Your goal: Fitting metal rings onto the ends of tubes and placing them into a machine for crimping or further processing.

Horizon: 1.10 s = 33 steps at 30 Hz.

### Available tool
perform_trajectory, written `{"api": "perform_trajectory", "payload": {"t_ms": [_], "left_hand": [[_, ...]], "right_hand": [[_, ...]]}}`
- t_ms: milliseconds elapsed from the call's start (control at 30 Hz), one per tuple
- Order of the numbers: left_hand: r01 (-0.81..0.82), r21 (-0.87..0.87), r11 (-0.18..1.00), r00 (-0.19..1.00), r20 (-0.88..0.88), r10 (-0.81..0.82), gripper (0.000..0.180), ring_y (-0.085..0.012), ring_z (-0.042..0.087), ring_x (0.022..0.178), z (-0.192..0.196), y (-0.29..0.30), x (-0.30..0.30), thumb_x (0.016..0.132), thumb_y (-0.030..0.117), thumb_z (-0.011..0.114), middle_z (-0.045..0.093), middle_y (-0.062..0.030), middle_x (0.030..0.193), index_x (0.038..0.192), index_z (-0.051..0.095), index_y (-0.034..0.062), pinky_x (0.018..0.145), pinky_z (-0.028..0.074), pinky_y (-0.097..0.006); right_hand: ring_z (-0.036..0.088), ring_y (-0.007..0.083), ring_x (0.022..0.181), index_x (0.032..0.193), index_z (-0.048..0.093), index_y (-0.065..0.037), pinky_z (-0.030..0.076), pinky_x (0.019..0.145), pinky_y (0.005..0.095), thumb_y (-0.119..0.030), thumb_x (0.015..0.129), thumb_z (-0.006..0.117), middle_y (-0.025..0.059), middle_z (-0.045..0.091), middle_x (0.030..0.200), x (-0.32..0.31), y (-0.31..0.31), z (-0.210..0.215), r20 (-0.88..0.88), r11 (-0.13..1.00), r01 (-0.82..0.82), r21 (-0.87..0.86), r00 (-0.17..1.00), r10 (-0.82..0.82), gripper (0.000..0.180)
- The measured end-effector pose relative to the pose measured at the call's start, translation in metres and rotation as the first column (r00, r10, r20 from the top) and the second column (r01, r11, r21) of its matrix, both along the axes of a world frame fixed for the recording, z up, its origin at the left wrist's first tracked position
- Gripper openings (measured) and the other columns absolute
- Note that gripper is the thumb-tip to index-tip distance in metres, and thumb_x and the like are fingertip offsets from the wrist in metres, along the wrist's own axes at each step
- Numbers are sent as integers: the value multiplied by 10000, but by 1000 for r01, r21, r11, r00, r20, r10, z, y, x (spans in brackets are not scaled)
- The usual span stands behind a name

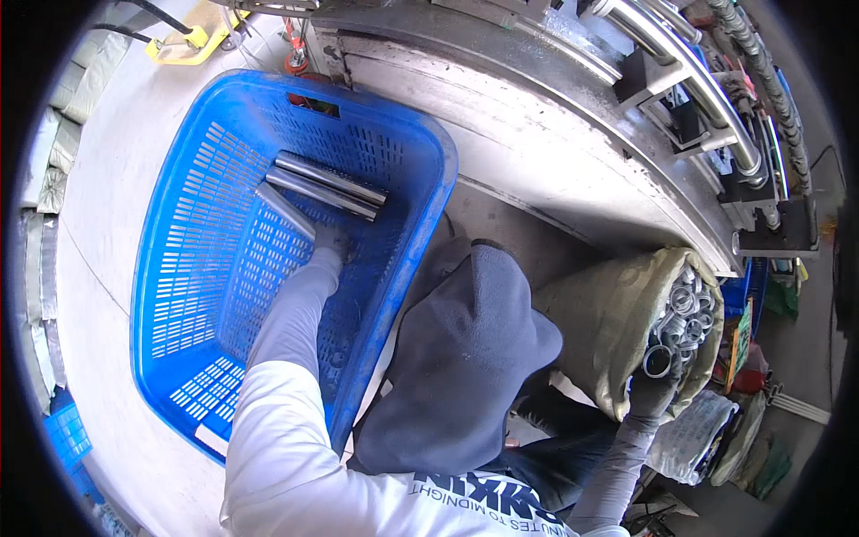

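Note:
My left hand (331, 243), in a grey glove, reaches down into a large blue plastic basket (420, 134). It is closed around the near end of a shiny metal tube (286, 211), which slants against the basket's bottom. Two more metal tubes (327, 186) lie side by side just beyond it. Far to the right, my right hand (651, 394), in a dark glove, is at the mouth of a woven sack (591, 309). Its fingers are around a round tube end (657, 361) with a dark bore. Several other tube ends (687, 304) fill the sack's opening; their lengths are hidden inside.
A machine bench (501, 98) with polished rods (689, 72) runs along the back and right. A dark grey cloth (474, 358) covers my lap. Plastic bags (693, 438) lie beside the sack. Wrapped bundles (40, 295) line the far left, above a blue crate (67, 434).

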State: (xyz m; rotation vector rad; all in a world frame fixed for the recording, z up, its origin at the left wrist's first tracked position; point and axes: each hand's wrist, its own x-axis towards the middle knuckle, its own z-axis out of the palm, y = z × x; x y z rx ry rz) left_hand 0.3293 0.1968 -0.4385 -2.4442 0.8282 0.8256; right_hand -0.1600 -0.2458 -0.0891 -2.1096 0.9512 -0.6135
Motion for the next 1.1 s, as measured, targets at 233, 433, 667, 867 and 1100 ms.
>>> {"api": "perform_trajectory", "payload": {"t_ms": [233, 433, 667, 867, 1100], "left_hand": [[89, -96, 991, 989, -110, -100, 261, -343, 723, 1055, 3, 92, -59, 919, 283, 674, 779, -122, 1055, 1111, 797, 156, 982, 517, -496], [-131, -718, 683, 971, 45, 234, 280, -363, 725, 906, 94, 120, -58, 959, 332, 704, 759, -166, 962, 1040, 769, 73, 845, 566, -462], [-524, -712, -467, 773, -628, 89, 335, -165, 647, 809, 330, 30, -53, 1011, 256, 688, 704, -85, 948, 1189, 664, -27, 711, 524, -315], [-486, -856, 177, 854, -509, -112, 419, -139, 633, 815, 475, -92, -179, 884, 262, 814, 666, -82, 1080, 1185, 661, 16, 674, 511, -305], [568, -776, 273, 749, 351, -562, 629, -339, 657, 1021, 479, -179, -298, 718, 331, 852, 685, -138, 1115, 1261, 653, 83, 861, 511, -460]], "right_hand": [[676, 256, 1122, 1341, 646, 104, 546, 1016, 376, -211, 1032, 526, 212, 690, 1319, 37, 38, 46, 458, 890, -43, 454, 868, -191, 457], [734, 224, 1028, 1289, 662, 63, 595, 915, 359, -403, 1121, 442, 167, 756, 1185, 52, 57, 51, 397, 974, 47, 220, 908, -134, 542], [667, 283, 831, 1354, 609, -14, 551, 788, 424, -512, 1110, 363, 162, 708, 1047, 22, 69, 52, 601, 242, -573, 783, 595, -534, 606], [652, 244, 915, 1306, 614, -36, 542, 834, 400, -544, 1106, 432, 112, 680, 1081, 10, 93, 44, 679, 194, -687, 700, 557, -478, 576], [680, 168, 1028, 1198, 665, 21, 576, 939, 328, -188, 1045, 658, 97, 691, 1171, 11, 116, 50, 645, 753, -261, 604, 715, -270, 258]]}}
